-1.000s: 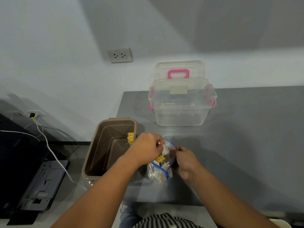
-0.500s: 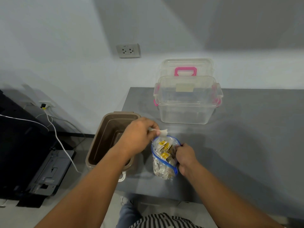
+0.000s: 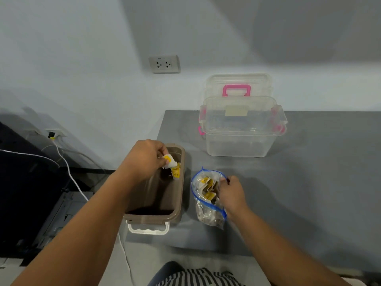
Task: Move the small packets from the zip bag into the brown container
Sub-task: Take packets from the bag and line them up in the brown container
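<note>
My left hand (image 3: 147, 156) pinches a small packet (image 3: 169, 161) over the brown container (image 3: 179, 195), right hand (image 3: 231, 193) gripping the zip bag (image 3: 208, 200) rim beside it; I'd release low, keeping the bag mouth upright.

two hands (image 3: 144, 156) – one zip bag (image 3: 208, 198), two containers (image 3: 160, 195)

A clear plastic box (image 3: 242, 129) with pink latches stands on the grey surface (image 3: 309, 182), its lid (image 3: 238, 85) propped behind; a wall socket (image 3: 164, 64) sits above
</note>
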### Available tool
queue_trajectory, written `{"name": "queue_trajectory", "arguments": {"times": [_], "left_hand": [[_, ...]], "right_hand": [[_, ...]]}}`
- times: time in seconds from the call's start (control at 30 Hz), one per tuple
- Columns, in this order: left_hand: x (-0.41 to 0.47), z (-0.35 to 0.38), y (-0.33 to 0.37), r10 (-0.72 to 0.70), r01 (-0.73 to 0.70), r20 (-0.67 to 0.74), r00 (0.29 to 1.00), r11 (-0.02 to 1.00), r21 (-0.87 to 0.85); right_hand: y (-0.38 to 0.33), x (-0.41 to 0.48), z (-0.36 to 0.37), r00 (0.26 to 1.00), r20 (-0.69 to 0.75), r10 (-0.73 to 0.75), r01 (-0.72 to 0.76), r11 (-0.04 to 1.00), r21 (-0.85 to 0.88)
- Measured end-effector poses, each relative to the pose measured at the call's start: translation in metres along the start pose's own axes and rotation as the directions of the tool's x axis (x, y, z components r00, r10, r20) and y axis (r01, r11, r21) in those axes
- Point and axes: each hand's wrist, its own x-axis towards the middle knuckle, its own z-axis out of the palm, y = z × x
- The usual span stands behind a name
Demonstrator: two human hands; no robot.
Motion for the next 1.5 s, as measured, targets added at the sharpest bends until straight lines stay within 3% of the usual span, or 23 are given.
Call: {"name": "queue_trajectory", "arguments": {"times": [0.27,0.63,0.9,1.5], "left_hand": [[0.024,0.023,-0.027,-0.006,-0.040,0.246,0.969,0.982,0.182],[0.047,0.051,-0.038,0.083,-0.218,0.364,0.928,0.912,0.349],[0.051,0.066,-0.035,0.211,-0.307,0.266,0.941,0.864,0.398],[0.052,0.071,-0.045,0.251,-0.319,0.227,0.941,0.883,0.345]], "right_hand": [[-0.004,-0.005,0.017,0.993,-0.089,-0.079,0.068,0.991,-0.113],[-0.002,-0.003,0.034,0.979,-0.195,-0.065,0.047,0.994,-0.096],[0.003,-0.004,0.036,0.967,-0.250,-0.041,0.024,0.997,-0.073],[0.010,-0.010,0.037,0.969,-0.246,-0.015,0.038,0.996,0.087]]}}
